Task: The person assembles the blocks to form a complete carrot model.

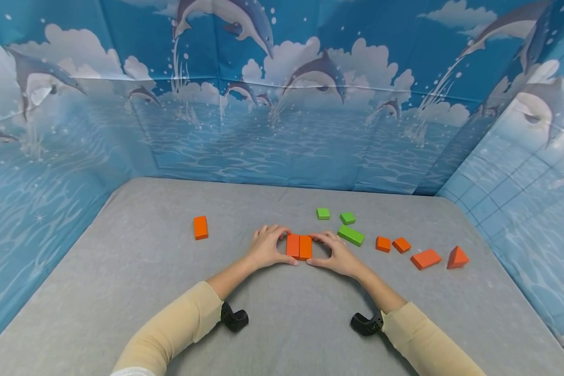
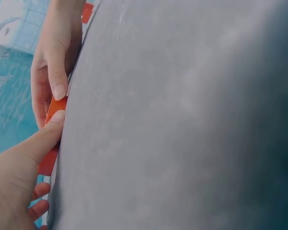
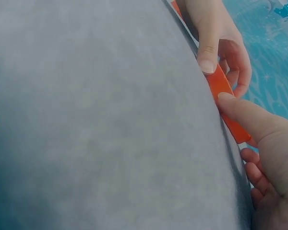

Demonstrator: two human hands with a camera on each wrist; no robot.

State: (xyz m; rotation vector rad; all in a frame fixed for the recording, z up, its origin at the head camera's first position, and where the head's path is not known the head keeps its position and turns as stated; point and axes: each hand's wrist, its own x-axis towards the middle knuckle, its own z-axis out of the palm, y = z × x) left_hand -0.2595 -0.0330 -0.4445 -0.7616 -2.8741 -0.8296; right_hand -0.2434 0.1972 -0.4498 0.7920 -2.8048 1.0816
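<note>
Two orange rectangular blocks lie side by side on the grey surface in the head view, long sides touching or nearly so: a left block (image 1: 293,246) and a right block (image 1: 305,248). With thumb at the near end and fingers at the far end, my left hand (image 1: 265,248) pinches the left block. My right hand (image 1: 338,257) pinches the right block in the same way. Both wrist views show the thumbs on the near ends of the orange blocks (image 2: 48,164) (image 3: 236,129); the fingertips behind are partly hidden.
One orange block (image 1: 200,227) lies apart at the left. Beyond my right hand are a long green block (image 1: 351,235) and two small green ones (image 1: 323,213). Farther right sit two small orange blocks (image 1: 383,244), a larger one (image 1: 425,259) and an orange triangular block (image 1: 458,257).
</note>
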